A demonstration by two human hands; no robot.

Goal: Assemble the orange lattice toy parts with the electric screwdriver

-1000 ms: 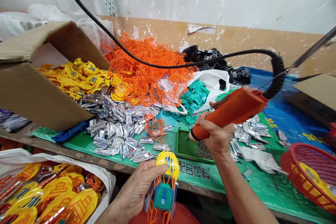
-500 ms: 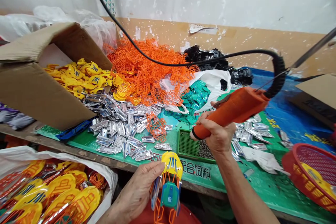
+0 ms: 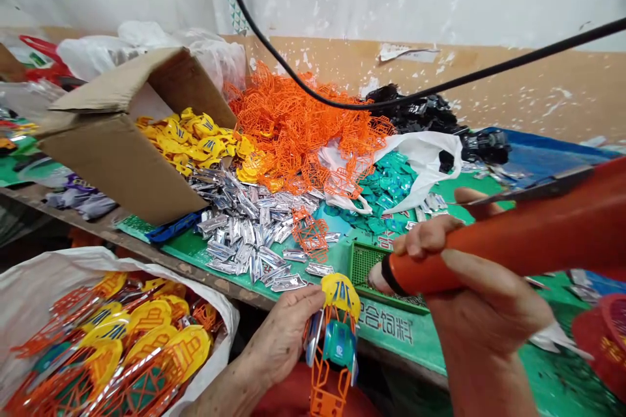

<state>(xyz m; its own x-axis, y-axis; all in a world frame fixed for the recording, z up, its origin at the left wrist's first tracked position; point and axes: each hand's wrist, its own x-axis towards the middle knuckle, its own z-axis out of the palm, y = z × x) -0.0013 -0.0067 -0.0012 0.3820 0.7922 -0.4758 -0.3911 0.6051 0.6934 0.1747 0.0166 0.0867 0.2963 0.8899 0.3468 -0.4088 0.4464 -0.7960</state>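
Note:
My left hand point(image 3: 283, 339) is closed on a small toy assembly point(image 3: 335, 332) at the bottom centre, below the table edge: a yellow cap, a teal middle piece, silver side strips and an orange lattice frame. My right hand point(image 3: 469, 300) is wrapped round an orange electric screwdriver point(image 3: 528, 238) with a black cable point(image 3: 342, 101) that runs up and left. The tool's tip end points left, a little above and right of the toy's yellow cap. A green tray of small screws point(image 3: 364, 267) lies on the table just behind the tool's tip.
On the green table mat point(image 3: 391, 329) lie heaps of silver strips point(image 3: 249, 228), orange lattice frames point(image 3: 303, 127), teal pieces point(image 3: 386, 192) and black parts point(image 3: 420, 114). A tipped cardboard box point(image 3: 122, 143) spills yellow caps. A white bag point(image 3: 117, 332) of finished pieces is at lower left, a red basket point(image 3: 604, 339) at right.
My right hand has brought the screwdriver nearer the camera and down toward the toy. The view has swung left and closer. My left hand keeps the toy, shifted slightly right.

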